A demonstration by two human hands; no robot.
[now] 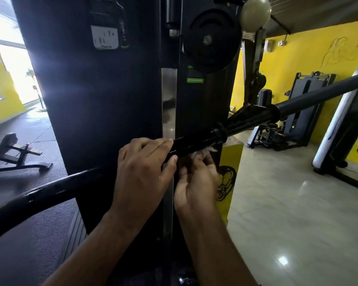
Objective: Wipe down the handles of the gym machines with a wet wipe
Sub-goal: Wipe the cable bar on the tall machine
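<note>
Black glossy cylindrical handle grip [196, 141] at the near end of a long grey metal bar [318, 93] is the piece being cleaned; it hangs in front of a tall black machine column [101, 100], slanting up to the right towards a round black collar [220, 131].

The task looks to be mid-stroke on this one grip and far from finished overall. The grip shines, but whether that is moisture or just its finish cannot be told. A second black ribbed sleeve [252, 118] further up the same bar has no wipe on it, and dark weight machines by the yellow wall [310, 112] probably have handles left to do too.

The left hand [141, 170] steadies the free end of the grip: its fingers [159, 142] lie over the top and the thumb [173, 159] comes up underneath, so the hand is closed round the grip.

The right hand [194, 182] sits just below the grip, beside the left thumb. Its fingers [203, 162] curl upward and hold a white crumpled wet wipe [208, 150], pressing it against the underside of the grip. Only a small tuft of the wipe shows, between the fingertips and the grip near the collar; the rest is hidden inside the hand.
</note>
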